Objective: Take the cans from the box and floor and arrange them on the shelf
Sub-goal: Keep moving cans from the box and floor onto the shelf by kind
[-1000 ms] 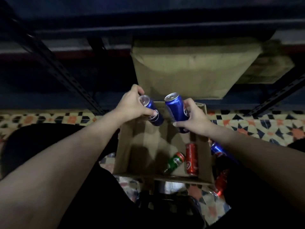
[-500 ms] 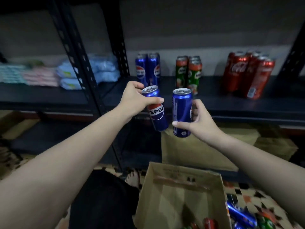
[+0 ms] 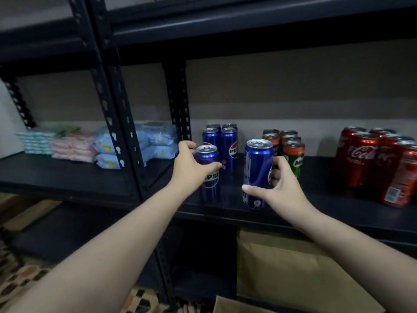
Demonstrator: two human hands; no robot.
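My left hand (image 3: pixel 190 169) grips a blue Pepsi can (image 3: pixel 208 177) upright at the front of the black shelf (image 3: pixel 338 211). My right hand (image 3: pixel 279 188) holds a second blue Pepsi can (image 3: pixel 257 172), also upright, at the shelf's front edge. Whether either can rests on the board I cannot tell. Behind them stand several blue Pepsi cans (image 3: pixel 229 145). Green and orange Milo cans (image 3: pixel 292 152) are grouped to the right. Red Coca-Cola cans (image 3: pixel 379 163) fill the far right. Only a corner of the cardboard box (image 3: pixel 228 304) shows at the bottom edge.
A black perforated upright (image 3: pixel 117 123) splits the rack. Left of it lie stacked packs of wipes (image 3: pixel 106 145). A second cardboard box (image 3: pixel 293 272) sits on the lower shelf. Patterned floor tiles (image 3: pixel 20 276) show at the lower left.
Both hands have carried their Pepsi cans from above the box up and forward to the shelf. My view has risen from the floor to the shelf.
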